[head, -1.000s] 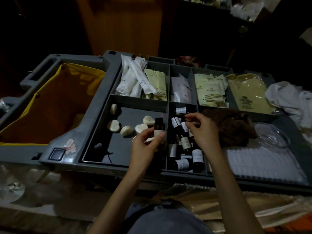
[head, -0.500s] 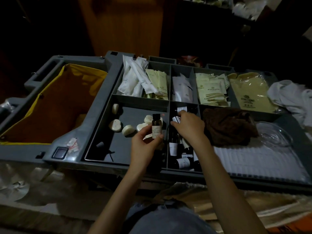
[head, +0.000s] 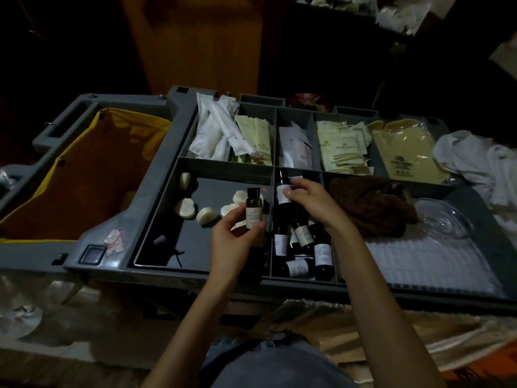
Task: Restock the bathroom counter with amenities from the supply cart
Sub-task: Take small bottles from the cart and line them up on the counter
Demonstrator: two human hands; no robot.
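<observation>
1. Dim room with a brown wooden door panel [head: 195, 37] at the back. In the head view, a grey plastic supply cart [head: 156, 197] fills the middle, its top tray split into compartments. A yellow fabric bag [head: 84, 175] hangs at its left end.
2. The step in hand looks like gathering toiletry bottles from the cart. The bathroom counter is not in view.
3. The left hand [head: 235, 242] grips a small dark brown bottle [head: 254, 208] with a pale label. The bottle is upright, with fingers curled round its lower half, just above the divider beside the round white soap bars [head: 207, 215].
4. The right hand [head: 310, 203] pinches a second dark bottle [head: 284, 194] by its label, at the far end of the narrow compartment.
5. Spare bottles [head: 305, 247] lie jumbled below the right wrist, close to both hands. Pale sachets [head: 253, 141] sit in the far row.
6. The next move probably calls for lifting the second bottle clear of the compartment walls. Both bottles then need carrying to the counter without being dropped.
</observation>
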